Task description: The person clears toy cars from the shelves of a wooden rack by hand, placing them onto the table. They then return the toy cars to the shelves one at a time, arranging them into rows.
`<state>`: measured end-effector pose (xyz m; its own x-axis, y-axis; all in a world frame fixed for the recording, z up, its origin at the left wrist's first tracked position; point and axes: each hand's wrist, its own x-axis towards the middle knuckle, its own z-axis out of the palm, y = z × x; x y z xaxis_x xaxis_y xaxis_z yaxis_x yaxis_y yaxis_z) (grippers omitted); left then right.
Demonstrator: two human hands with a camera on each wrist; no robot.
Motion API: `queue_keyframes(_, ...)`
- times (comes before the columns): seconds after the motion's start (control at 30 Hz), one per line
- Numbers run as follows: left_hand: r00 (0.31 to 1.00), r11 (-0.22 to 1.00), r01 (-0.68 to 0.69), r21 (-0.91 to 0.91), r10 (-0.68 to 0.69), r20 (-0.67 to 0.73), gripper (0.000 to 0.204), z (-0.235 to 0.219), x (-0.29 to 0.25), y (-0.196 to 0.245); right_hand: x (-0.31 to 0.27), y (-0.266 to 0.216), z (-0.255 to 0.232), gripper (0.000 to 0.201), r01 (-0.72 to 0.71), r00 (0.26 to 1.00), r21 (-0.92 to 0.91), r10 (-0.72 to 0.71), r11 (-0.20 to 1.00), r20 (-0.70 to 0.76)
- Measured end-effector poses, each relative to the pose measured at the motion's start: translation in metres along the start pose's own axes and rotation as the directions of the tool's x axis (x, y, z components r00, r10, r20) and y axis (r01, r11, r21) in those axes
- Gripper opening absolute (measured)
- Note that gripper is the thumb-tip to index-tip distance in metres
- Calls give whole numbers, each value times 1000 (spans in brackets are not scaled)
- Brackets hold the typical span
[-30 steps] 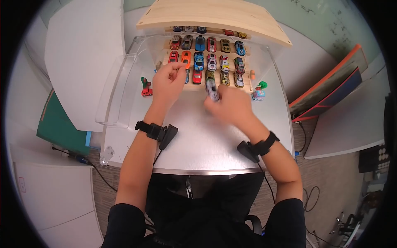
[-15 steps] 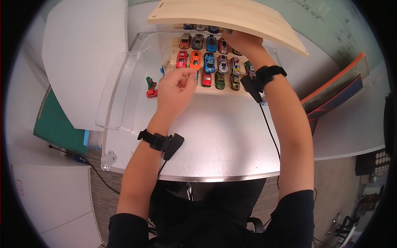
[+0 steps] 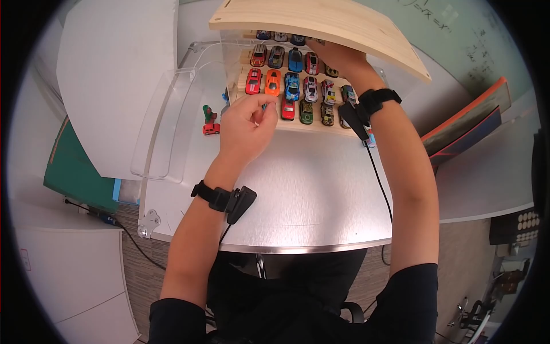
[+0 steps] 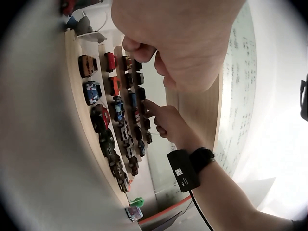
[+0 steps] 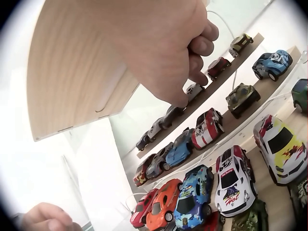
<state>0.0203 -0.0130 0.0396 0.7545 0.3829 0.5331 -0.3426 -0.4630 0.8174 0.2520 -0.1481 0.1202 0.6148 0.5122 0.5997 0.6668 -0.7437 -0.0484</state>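
Right hand [image 3: 332,54] fingertips on grey toy car [image 5: 174,111] (lengthwise along shelf); left hand [image 3: 247,123] curled, empty.

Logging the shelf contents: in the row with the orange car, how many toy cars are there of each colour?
red car: 1
orange car: 1
blue car: 1
white car: 1
yellow-and-white car: 1
green car: 1
Total: 6

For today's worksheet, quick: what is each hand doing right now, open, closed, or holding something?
Left hand: fingers curled by the bottom shelf; whether it holds anything cannot be told.
Right hand: reaching to the upper shelf of toy cars; its grip cannot be told.
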Motion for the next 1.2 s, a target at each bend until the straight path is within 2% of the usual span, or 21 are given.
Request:
queue_keyframes(0.07, 1000, 1000, -5, 2, 5, 0, 12, 0, 0, 1, 0, 1, -5, 51, -38, 988, 75, 26, 996, 153)
queue_keyframes(0.2, 1000, 1000, -19, 24, 20, -4, 12, -1, 1, 3, -6, -4, -21, 54, 32, 993, 5, -33, 999, 116)
queue_keyframes(0.27, 1000, 999, -23, 32, 23, -3, 12, -1, 1, 5, -6, -1, -22, 57, 46, 974, -47, -34, 998, 224)
queue_keyframes(0.37, 1000, 1000, -15, 20, 15, -8, 12, 0, 1, 7, -6, 4, -18, 56, 51, 964, -92, -25, 994, 266)
queue_keyframes(0.6, 1000, 1000, 11, 10, -11, 7, 11, 0, 0, 7, -6, 7, -8, 52, 58, 971, -77, -38, 995, 237)
queue_keyframes(0.77, 1000, 1000, 6, 18, -6, 10, 11, 0, 0, 8, -9, 6, -3, 52, 70, 987, -145, -47, 987, 155)
queue_keyframes(0.87, 1000, 1000, 16, 13, -16, 19, 11, -1, 0, 8, -8, 4, -9, 52, 46, 974, -129, -16, 991, 227)
queue_keyframes(1.0, 1000, 1000, -4, 16, 4, 16, 11, 0, 0, 8, -9, -6, -13, 53, 21, 975, -24, -15, 999, 223)
queue_keyframes(1.07, 1000, 1000, 3, 24, -4, 17, 11, 0, 0, 10, -10, -13, -10, 56, 106, 991, -42, -102, 993, 90)
queue_keyframes(1.2, 999, 998, -39, 54, 39, 10, 12, -1, 0, 8, 0, -26, -9, 60, 92, 975, 46, -100, 995, 197)
